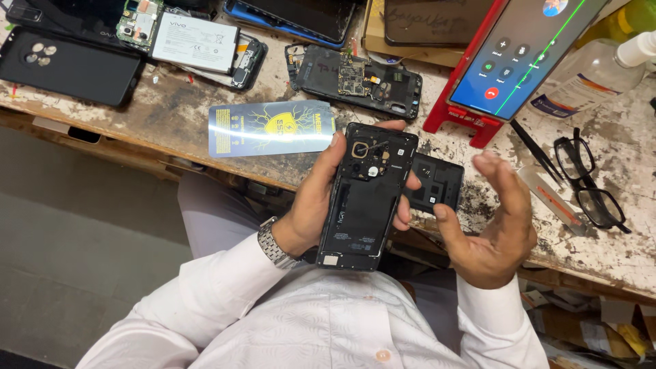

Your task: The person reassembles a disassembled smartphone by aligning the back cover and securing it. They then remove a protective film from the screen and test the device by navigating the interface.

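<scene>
At frame centre, the left hand (pixel 311 201) grips an opened black phone (pixel 367 195) by its long edges above the worn workbench (pixel 178 116). It looks light, rigid and fragile, its camera parts exposed; the edges seem the safest hold. The right hand (pixel 495 225) hovers spread and empty, right of centre.

**Opened phone in your left hand**

Your left hand (pixel 316 198) grips an opened black phone (pixel 365 198) above the worn workbench (pixel 171 116). Your right hand (pixel 495 225) hovers beside it, fingers spread, empty. Spectacles (pixel 591 181) and tweezers (pixel 536 150) lie just beyond.
</scene>
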Motion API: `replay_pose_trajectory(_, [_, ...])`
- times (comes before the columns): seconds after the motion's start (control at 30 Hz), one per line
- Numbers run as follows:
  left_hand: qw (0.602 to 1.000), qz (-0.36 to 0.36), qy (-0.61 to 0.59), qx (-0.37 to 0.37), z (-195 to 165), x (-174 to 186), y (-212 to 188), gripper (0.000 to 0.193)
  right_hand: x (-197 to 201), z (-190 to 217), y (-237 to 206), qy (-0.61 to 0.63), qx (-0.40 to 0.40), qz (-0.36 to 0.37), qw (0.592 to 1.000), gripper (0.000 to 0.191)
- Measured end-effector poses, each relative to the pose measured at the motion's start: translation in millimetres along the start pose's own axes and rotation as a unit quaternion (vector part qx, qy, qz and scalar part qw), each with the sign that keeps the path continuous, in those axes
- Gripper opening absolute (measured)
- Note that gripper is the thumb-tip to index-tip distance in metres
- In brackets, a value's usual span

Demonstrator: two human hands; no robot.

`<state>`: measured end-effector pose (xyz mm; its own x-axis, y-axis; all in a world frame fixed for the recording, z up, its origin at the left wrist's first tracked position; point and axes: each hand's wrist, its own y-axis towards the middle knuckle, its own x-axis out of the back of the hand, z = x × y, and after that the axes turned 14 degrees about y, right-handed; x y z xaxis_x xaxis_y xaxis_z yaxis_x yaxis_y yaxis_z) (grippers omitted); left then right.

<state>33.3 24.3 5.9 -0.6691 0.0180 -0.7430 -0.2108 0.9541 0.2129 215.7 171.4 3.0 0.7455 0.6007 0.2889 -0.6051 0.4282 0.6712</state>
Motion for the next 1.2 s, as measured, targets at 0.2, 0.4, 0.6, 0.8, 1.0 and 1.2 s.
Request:
replay_pose_trajectory(0.2, [1.000,-0.001,-0.011,0.020,-1.5,-0.4,2.0,0.071,-2.5,27.6,28.8,-0.007,0.018,0.075,0.997,0.073])
replay_pose_trajectory(0.4, [0.999,-0.007,0.013,0.034,-3.7,-2.2,3.6,0.070,-5.3,45.7,58.0,-0.050,0.019,0.158,0.986,0.070])
replay_pose_trajectory(0.6, [0.999,-0.009,0.030,0.043,-5.3,-4.6,3.0,0.069,-6.1,49.4,64.1,-0.041,-0.012,0.173,0.984,0.069])
replay_pose_trajectory(0.8, [0.998,-0.016,0.047,0.050,-6.0,-5.8,3.8,0.068,-3.5,51.7,62.3,-0.047,-0.028,0.173,0.983,0.072])
replay_pose_trajectory(1.0, [0.997,-0.015,0.039,0.062,-5.2,-6.3,3.1,0.068,-4.0,53.1,62.1,-0.061,-0.010,0.169,0.984,0.071])
replay_pose_trajectory(1.2, [0.996,-0.008,0.055,0.065,-4.5,-6.1,2.0,0.068,-5.3,53.5,61.5,-0.098,0.011,0.160,0.982,0.067])
